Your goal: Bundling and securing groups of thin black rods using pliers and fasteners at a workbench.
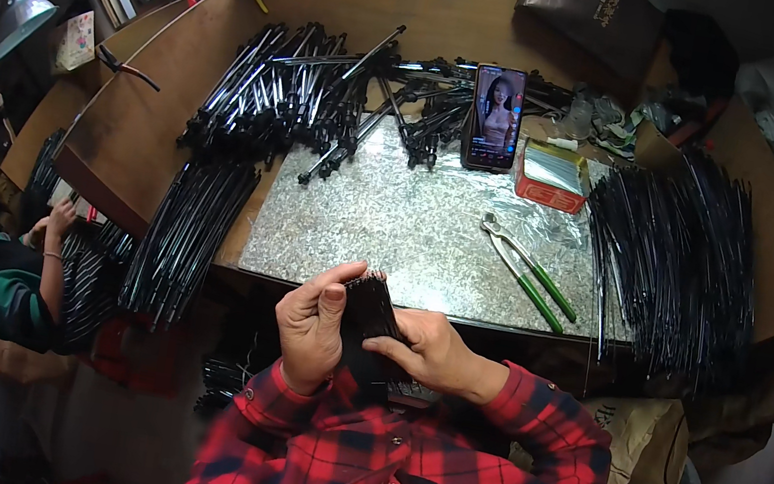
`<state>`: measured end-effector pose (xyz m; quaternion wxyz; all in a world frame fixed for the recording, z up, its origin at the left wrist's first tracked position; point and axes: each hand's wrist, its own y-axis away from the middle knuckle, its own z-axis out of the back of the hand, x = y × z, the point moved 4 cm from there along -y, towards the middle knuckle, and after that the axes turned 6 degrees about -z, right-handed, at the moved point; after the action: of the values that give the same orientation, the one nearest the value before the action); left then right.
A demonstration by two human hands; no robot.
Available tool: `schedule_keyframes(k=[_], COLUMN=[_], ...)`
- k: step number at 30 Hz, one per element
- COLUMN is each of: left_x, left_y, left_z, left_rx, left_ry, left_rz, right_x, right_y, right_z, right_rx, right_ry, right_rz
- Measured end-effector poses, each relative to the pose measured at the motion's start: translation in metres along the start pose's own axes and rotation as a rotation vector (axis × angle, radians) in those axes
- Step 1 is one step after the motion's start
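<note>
My right hand [426, 350] is closed round a bundle of thin black rods [368, 308], its thumb lying across the near side. The rods' light-coloured tips point up and away from me, just in front of the table edge. Alongside those tips is my left hand [310, 331], thumb raised and fingers stretched toward the ends. Whether its fingertips press on the rods I cannot tell. The bundle's lower part is lost against dark clothing. Pliers with green handles [532, 283] lie on the speckled tabletop [359, 227] beyond my right hand.
Black rods with fittings [277, 103] are heaped at the back left. More rods stand in bundles left [190, 241] and right [673, 257]. A phone [494, 122] stands beside a red box [554, 177]. A person [16, 280] works at far left. Wooden panels [138, 121] border the table.
</note>
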<state>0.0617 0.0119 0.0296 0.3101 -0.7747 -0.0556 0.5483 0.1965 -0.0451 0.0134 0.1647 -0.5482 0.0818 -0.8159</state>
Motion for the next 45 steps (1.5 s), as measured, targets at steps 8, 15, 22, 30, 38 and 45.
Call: schedule_keyframes(k=[8, 15, 22, 30, 38, 45], left_x=[0.056, 0.126, 0.097, -0.036, 0.015, 0.077], left_y=[-0.094, -0.132, -0.094, -0.143, -0.121, -0.065], left_z=[0.051, 0.09, 0.001, 0.04, 0.036, 0.039], left_rx=[0.126, 0.332, 0.566, -0.29, 0.39, 0.654], left_ry=[-0.624, -1.402, -1.394, -1.01, -1.212, -1.254], left_rz=[-0.145, -0.24, -0.546, -0.807, -0.29, -0.121], right_x=[-0.033, -0.028, -0.028, -0.009, -0.004, -0.004], right_y=[0.012, 0.021, 0.028, 0.033, 0.031, 0.035], right_z=[0.002, -0.002, 0.004, 0.014, 0.007, 0.007], right_rx=[-0.076, -0.1, -0.124, -0.079, -0.162, -0.134], right_ry=[0.016, 0.041, 0.13, -0.078, -0.096, -0.071], right_rz=[-0.007, 0.061, -0.012, -0.119, -0.046, -0.041])
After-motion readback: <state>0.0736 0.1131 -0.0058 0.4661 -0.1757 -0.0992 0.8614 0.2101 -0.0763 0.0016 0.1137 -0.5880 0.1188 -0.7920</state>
